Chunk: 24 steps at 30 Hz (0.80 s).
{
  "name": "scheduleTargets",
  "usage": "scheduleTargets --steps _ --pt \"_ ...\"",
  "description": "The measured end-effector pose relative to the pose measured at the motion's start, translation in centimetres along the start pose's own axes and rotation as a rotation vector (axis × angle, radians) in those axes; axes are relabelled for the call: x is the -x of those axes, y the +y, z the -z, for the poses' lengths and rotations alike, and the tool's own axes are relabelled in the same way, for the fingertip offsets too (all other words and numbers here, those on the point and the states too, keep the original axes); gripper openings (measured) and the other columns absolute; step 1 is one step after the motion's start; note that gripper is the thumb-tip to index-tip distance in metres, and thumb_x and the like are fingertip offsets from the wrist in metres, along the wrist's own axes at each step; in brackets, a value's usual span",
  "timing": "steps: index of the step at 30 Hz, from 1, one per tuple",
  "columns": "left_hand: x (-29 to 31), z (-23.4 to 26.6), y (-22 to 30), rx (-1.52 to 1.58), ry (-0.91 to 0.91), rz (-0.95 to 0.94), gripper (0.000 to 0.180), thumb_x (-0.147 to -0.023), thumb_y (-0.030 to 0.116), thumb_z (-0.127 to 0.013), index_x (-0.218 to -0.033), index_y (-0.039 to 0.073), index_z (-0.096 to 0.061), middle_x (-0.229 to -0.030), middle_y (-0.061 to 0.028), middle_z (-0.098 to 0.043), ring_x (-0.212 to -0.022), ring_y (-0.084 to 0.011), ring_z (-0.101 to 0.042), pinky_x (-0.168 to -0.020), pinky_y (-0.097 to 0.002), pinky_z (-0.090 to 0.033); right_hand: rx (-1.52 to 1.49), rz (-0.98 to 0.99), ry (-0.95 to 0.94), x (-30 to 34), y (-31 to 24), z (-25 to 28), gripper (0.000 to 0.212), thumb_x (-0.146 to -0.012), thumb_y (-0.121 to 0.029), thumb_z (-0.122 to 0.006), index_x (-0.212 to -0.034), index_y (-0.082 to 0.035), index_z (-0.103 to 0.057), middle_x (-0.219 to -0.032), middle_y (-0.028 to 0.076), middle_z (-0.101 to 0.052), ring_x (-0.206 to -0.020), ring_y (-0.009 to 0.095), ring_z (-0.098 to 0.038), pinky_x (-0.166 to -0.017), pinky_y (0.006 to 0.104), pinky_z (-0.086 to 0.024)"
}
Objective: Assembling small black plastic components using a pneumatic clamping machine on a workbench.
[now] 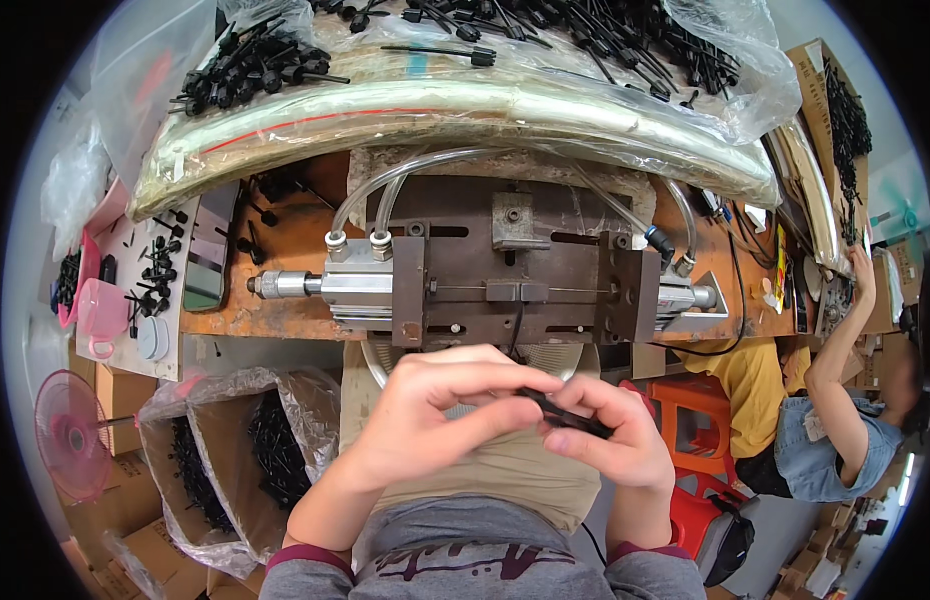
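Both my hands meet over my lap, just in front of a bench fixture. A small, dark, elongated black part (575,418) lies between them. My left hand (440,405) is closed in a pinch on its left end, with the index finger stretched over the top. My right hand (620,430) grips the other end between thumb and fingers, hiding some of it. Beyond them is the brown metal fixture (515,215), with a silver air cylinder (357,290) on its left and another (680,295) on its right. A thin black stem (516,325) hangs from its small centre block (518,291).
Clear air hoses (360,200) arch over the fixture. Black stemmed parts (250,75) are heaped on a plastic-covered surface behind. Lined boxes (225,460) of black pieces stand at lower left, by a pink fan (75,435). A co-worker (835,430) reaches up at right near red stools (695,400).
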State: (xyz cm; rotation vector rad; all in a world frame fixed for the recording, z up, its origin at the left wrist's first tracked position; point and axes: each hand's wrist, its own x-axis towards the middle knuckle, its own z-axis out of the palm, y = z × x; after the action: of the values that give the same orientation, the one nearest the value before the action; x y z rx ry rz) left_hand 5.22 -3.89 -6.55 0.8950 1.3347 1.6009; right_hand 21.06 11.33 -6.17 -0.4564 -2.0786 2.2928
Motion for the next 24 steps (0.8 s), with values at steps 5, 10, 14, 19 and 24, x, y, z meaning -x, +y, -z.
scheduleTargets --steps 5,10,14,19,24 --pt "0.9 0.2 -0.1 0.163 0.171 -0.046 0.028 -0.076 -0.008 -0.071 -0.104 -0.01 -0.068 -0.098 -0.0186 -0.065 -0.083 -0.0224 -0.07 -0.07 -0.0264 -0.057 -0.267 0.017 0.152 -0.1 0.6 0.9 0.022 -0.086 0.001 -0.067 -0.106 0.001 -0.058 -0.082 -0.002 -0.06 -0.071 0.001 -0.049 -0.062 0.0182 -0.037" --pt "1.3 -0.2 -0.3 -0.233 0.137 -0.303 0.04 -0.06 -0.001 -0.086 -0.097 -0.005 -0.071 -0.096 -0.016 -0.066 -0.081 -0.0224 -0.07 -0.07 -0.0272 -0.058 -0.47 0.107 0.294 -0.9 1.0 0.2 0.025 -0.096 -0.011 -0.058 -0.114 0.005 -0.058 -0.061 -0.008 -0.041 -0.049 0.0 -0.031 -0.047 0.0192 -0.022" --pt "1.5 -1.0 -0.8 -0.452 0.104 -0.443 0.033 -0.061 0.006 -0.086 -0.091 0.001 -0.074 -0.1 -0.0132 -0.069 -0.079 -0.0204 -0.071 -0.067 -0.0284 -0.059 -0.561 0.14 0.236 -1.6 0.8 -0.4 0.029 -0.099 -0.016 -0.054 -0.118 0.006 -0.057 -0.059 -0.008 -0.04 -0.047 0.0 -0.029 -0.046 0.0193 -0.021" --pt "2.0 -1.0 -1.2 -0.508 0.056 -0.484 0.022 -0.068 0.004 -0.08 -0.089 0.001 -0.073 -0.114 -0.0146 -0.068 -0.077 -0.0198 -0.071 -0.066 -0.0279 -0.058 -0.535 0.111 0.246 -1.9 0.7 -0.6 0.024 -0.1 -0.015 -0.053 -0.109 0.005 -0.063 -0.055 -0.009 -0.04 -0.045 0.0 -0.028 -0.043 0.0206 -0.02" --pt "2.3 -1.1 -1.0 -0.567 0.033 -0.511 0.02 -0.069 0.003 -0.077 -0.088 -0.002 -0.071 -0.113 -0.014 -0.069 -0.078 -0.0216 -0.07 -0.065 -0.029 -0.058 -0.466 0.121 0.314 -1.7 0.8 -1.1 0.02 -0.097 -0.012 -0.057 -0.099 0.005 -0.066 -0.055 -0.008 -0.043 -0.045 0.0 -0.028 -0.043 0.0212 -0.019"
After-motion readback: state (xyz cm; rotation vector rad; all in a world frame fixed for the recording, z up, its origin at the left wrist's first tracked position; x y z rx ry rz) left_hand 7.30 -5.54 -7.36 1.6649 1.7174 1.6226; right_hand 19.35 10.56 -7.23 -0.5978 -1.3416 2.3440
